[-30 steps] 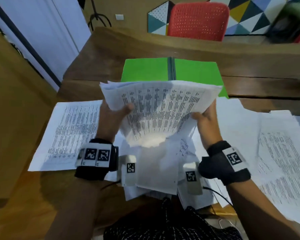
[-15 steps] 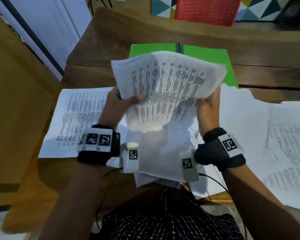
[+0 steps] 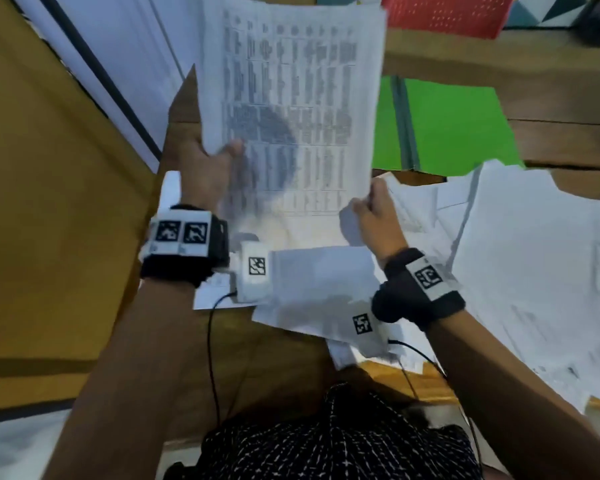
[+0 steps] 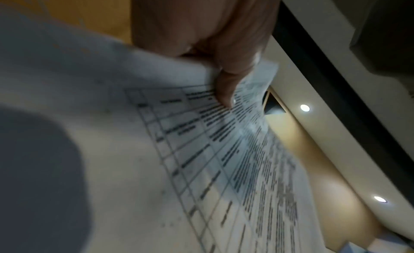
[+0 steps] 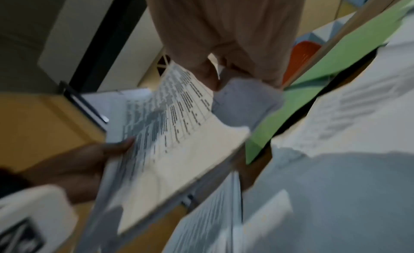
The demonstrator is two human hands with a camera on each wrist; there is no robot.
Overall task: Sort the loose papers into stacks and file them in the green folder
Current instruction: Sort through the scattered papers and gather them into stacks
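Observation:
A sheaf of printed papers (image 3: 291, 109) with tables on them is held up in portrait above the table's left part. My left hand (image 3: 208, 168) grips its left edge, thumb (image 4: 224, 87) on the printed face. My right hand (image 3: 374, 209) pinches the lower right corner (image 5: 208, 90). The green folder (image 3: 447, 129) lies open and flat on the table behind and to the right of the sheaf, partly hidden by it. More loose papers (image 3: 520, 258) are spread over the table's right side, and some lie under my wrists (image 3: 319, 292).
The wooden table (image 3: 551, 64) runs back to a red chair (image 3: 444, 12). A white panel with a dark strip (image 3: 118, 64) stands at the left, beside a yellow-brown floor (image 3: 49, 202). Cables (image 3: 215, 358) hang from the wrist cameras.
The sheaf has been turned from landscape to portrait, lifted and swung to the left. The left half of the folder and the paper at the left are now covered by it.

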